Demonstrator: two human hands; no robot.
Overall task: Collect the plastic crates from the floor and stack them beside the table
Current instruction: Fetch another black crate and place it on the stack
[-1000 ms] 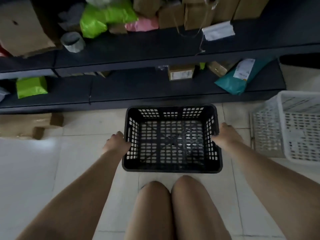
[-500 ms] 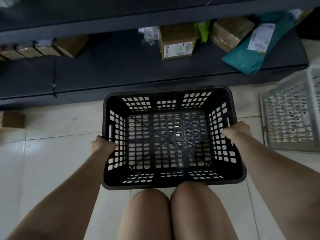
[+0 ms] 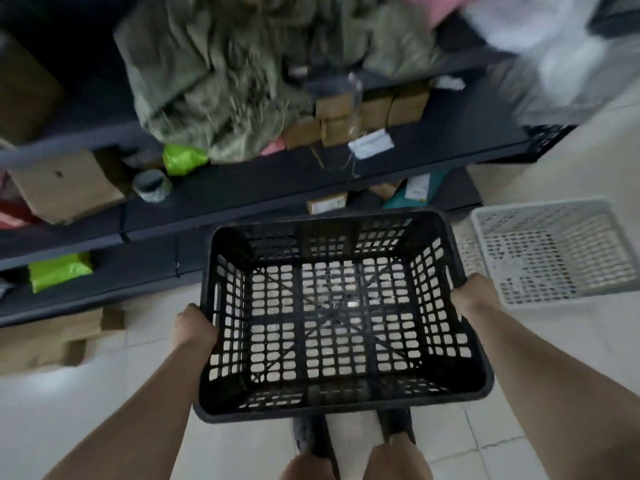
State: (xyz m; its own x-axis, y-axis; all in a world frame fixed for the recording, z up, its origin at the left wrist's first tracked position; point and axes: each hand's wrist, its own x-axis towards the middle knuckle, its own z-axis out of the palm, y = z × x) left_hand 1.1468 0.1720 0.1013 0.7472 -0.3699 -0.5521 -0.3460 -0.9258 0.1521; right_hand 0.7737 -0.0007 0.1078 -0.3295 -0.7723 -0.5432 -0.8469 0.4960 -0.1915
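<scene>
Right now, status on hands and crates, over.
Left hand and right hand gripping black crate by its sides, lifted, empty. White crate on floor to the right. Path ahead: shelving.

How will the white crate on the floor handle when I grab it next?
The white crate looks like rigid perforated plastic, so probably stiff and light. It appears empty, so nothing should shift. Its open lattice walls should give fingers good purchase, as on the black crate.

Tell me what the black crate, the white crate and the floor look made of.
Black crate: moulded plastic, matte, with a regular grid of cut-outs. White crate: likely the same plastic, in pale lattice. Floor: probably glazed ceramic tile, with grout lines and a soft sheen.
</scene>
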